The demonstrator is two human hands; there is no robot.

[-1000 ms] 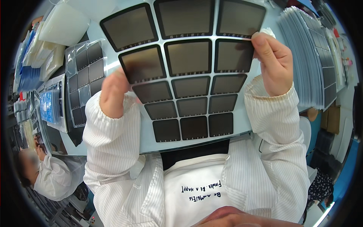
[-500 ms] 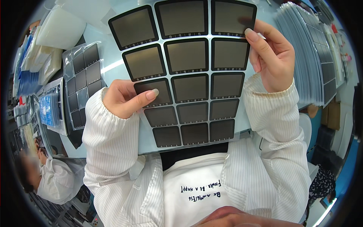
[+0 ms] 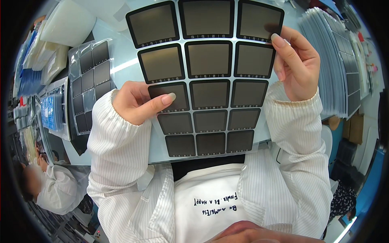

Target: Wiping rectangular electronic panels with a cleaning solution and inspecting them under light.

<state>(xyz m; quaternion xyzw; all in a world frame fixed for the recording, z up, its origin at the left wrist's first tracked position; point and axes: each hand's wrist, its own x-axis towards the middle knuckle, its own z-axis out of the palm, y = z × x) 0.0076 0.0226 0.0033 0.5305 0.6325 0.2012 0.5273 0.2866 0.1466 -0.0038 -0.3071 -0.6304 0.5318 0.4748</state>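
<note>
Between my two hands I hold up a clear sheet of dark rectangular panels [image 3: 208, 58], set in rows of three with black borders and a strip of small marks along each lower edge. My left hand [image 3: 142, 103] grips its left side, thumb over a panel in the third row and fingers behind. At the upper right edge my right hand [image 3: 298, 58] pinches the sheet between thumb and fingers. The sheet tilts, its far end raised toward me, and its near end lies close to the table's front edge.
A tall stack of similar panel sheets [image 3: 328, 69] stands on the right. To the left lies another panel sheet [image 3: 90, 81], with a blue plastic-wrapped pack [image 3: 52, 113] beside it. White foam sheeting [image 3: 69, 22] sits at the back left. A co-worker [image 3: 58, 188] is at lower left.
The sheet has shifted slightly right and a little upward, its far end leaving the top of the picture. Both hands keep their grip and move slightly with it.
</note>
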